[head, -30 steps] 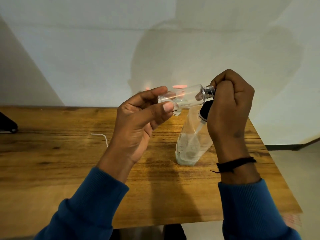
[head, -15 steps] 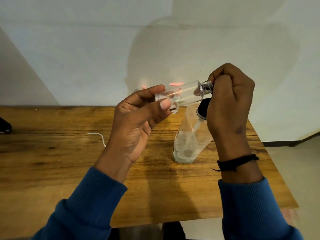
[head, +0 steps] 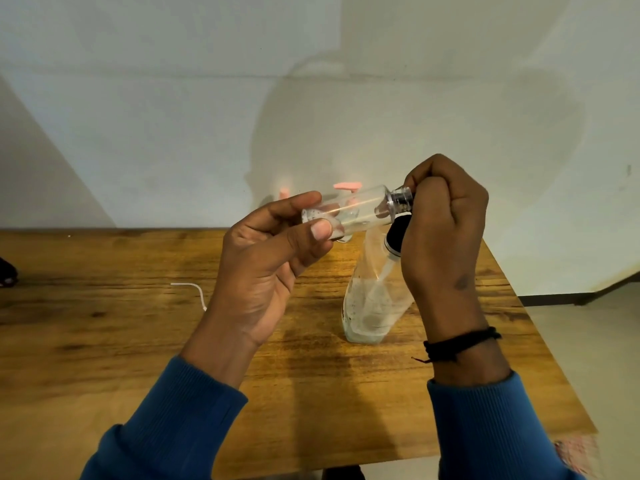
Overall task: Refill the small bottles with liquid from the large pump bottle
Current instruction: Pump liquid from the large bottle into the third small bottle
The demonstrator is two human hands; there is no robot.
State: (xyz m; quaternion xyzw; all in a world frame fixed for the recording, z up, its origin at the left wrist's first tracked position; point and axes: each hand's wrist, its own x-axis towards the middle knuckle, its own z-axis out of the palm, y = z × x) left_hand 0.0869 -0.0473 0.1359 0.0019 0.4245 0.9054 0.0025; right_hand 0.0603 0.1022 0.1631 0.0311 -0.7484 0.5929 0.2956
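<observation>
Left hand (head: 273,268) fingers pinch small clear plastic bottle (head: 349,211) base, axis 9-to-3 o'clock; right hand (head: 446,230) fingers clamp its silver neck (head: 401,199).

1. Small bottle (head: 349,211): clear, glossy, smooth wall; glass or plastic, can't tell. Neck collar (head: 401,199) shiny, metal-look.
2. Large pump bottle (head: 372,299): clear glossy plastic, cloudy film inside; black collar (head: 397,235) matt.
3. Table (head: 104,334): wood, visible grain, satin sheen.
4. Sleeves (head: 173,420): blue knit cloth, ribbed cuffs, matt.
5. Wristband (head: 457,344): black cord, matt.
6. Wall (head: 173,116): matt, pale, looks painted.
</observation>
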